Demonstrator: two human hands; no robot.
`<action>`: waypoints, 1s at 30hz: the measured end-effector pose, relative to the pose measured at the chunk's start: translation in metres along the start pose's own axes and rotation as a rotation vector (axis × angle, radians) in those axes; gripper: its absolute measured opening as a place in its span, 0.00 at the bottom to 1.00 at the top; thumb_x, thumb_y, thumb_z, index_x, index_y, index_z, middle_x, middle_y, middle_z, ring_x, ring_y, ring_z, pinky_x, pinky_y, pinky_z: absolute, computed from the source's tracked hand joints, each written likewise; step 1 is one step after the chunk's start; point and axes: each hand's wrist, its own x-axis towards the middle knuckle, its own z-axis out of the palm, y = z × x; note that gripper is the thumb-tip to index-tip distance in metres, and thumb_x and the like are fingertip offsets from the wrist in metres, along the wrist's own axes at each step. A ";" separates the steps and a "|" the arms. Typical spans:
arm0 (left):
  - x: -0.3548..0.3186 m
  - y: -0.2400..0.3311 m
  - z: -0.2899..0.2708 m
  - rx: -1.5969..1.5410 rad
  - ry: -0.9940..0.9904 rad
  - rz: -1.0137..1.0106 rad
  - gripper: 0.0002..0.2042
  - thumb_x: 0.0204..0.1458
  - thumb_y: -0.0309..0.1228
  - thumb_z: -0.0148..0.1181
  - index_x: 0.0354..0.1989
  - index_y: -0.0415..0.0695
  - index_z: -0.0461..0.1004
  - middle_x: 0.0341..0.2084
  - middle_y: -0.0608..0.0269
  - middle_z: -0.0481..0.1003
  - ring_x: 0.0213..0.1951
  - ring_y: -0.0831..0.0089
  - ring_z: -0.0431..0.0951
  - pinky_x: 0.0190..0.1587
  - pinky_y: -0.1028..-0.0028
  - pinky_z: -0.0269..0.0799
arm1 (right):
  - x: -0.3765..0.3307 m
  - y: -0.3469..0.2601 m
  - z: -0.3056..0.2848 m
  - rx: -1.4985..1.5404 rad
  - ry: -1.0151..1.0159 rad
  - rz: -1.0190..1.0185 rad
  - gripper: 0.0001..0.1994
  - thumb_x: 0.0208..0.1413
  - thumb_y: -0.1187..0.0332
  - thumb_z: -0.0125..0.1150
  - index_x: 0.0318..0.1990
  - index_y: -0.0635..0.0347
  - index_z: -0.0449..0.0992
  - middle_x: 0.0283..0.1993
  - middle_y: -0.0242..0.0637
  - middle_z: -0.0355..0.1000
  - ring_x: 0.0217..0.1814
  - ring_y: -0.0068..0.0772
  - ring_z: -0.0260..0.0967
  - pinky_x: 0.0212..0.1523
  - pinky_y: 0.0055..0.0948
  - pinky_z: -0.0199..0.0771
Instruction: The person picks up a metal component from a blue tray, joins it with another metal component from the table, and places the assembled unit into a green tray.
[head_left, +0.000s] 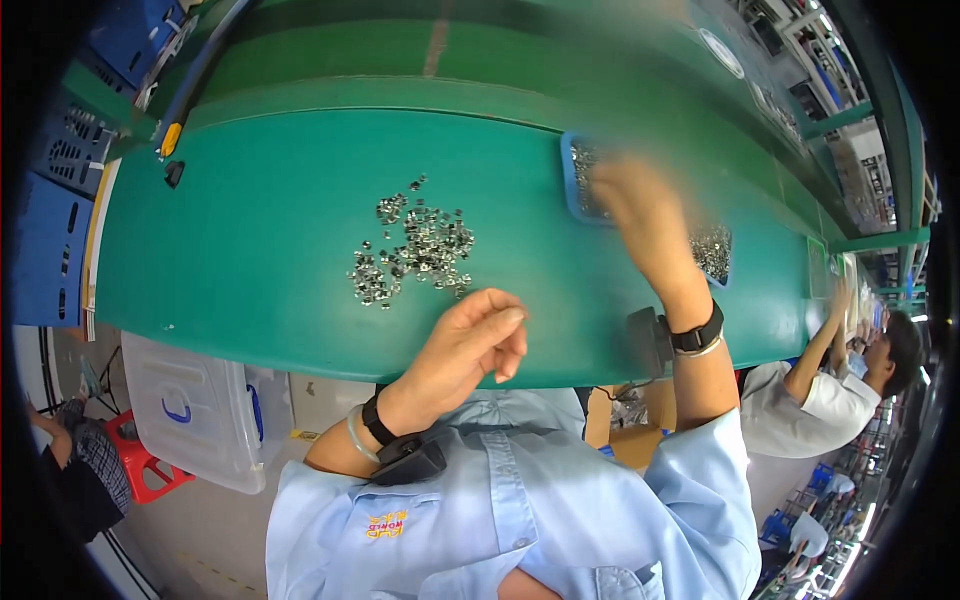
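Note:
Small shiny metal pieces (432,245) lie loose in a spread pile on the green tabletop (250,220). Just in front of that pile, close to the table's near edge, is my left hand (480,338); its fingers are curled in and the thumb presses against them. Whatever it may hold is hidden. My right hand (645,205) reaches over a blue tray (571,180) of similar small pieces, its fingers smeared by motion. A second blue tray (722,283), also with small metal pieces, is partly covered by my right wrist.
A yellow-handled cutter (171,140) and a small black object (175,173) lie at the far left. Below the table stand a clear plastic bin (190,410), a red stool (150,465) and a cardboard box (630,435). Another person (815,400) works at the right.

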 end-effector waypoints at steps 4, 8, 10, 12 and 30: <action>-0.001 0.002 -0.006 -0.038 -0.051 -0.042 0.06 0.60 0.30 0.47 0.40 0.42 0.67 0.23 0.63 0.71 0.20 0.77 0.68 0.23 0.77 0.63 | 0.039 -0.039 0.054 0.120 -0.165 -0.169 0.08 0.51 0.74 0.57 0.39 0.62 0.74 0.36 0.42 0.70 0.37 0.44 0.69 0.38 0.35 0.70; -0.002 0.005 -0.009 -0.070 -0.101 -0.075 0.06 0.60 0.30 0.47 0.40 0.43 0.67 0.23 0.63 0.71 0.20 0.76 0.69 0.23 0.77 0.64 | 0.067 -0.047 0.101 0.129 -0.288 -0.279 0.08 0.50 0.72 0.58 0.38 0.60 0.73 0.36 0.41 0.70 0.37 0.45 0.69 0.37 0.37 0.71; -0.001 0.006 -0.010 -0.082 -0.125 -0.084 0.06 0.60 0.30 0.47 0.40 0.43 0.67 0.24 0.63 0.71 0.20 0.76 0.69 0.23 0.77 0.64 | 0.074 -0.045 0.112 0.044 -0.342 -0.331 0.08 0.50 0.72 0.58 0.38 0.60 0.73 0.36 0.40 0.70 0.37 0.45 0.69 0.36 0.38 0.71; -0.001 0.005 -0.012 -0.102 -0.129 -0.088 0.06 0.60 0.30 0.47 0.40 0.42 0.67 0.24 0.63 0.71 0.20 0.76 0.69 0.23 0.77 0.64 | 0.075 -0.047 0.113 0.036 -0.374 -0.330 0.07 0.49 0.72 0.59 0.37 0.60 0.73 0.36 0.40 0.70 0.37 0.45 0.69 0.36 0.37 0.71; 0.002 -0.001 0.016 -0.034 -0.009 0.080 0.14 0.60 0.38 0.47 0.46 0.41 0.70 0.24 0.66 0.71 0.20 0.79 0.68 0.22 0.80 0.61 | -0.066 -0.063 0.028 0.482 -0.001 -0.040 0.09 0.44 0.75 0.63 0.35 0.57 0.74 0.38 0.35 0.70 0.41 0.38 0.68 0.39 0.32 0.70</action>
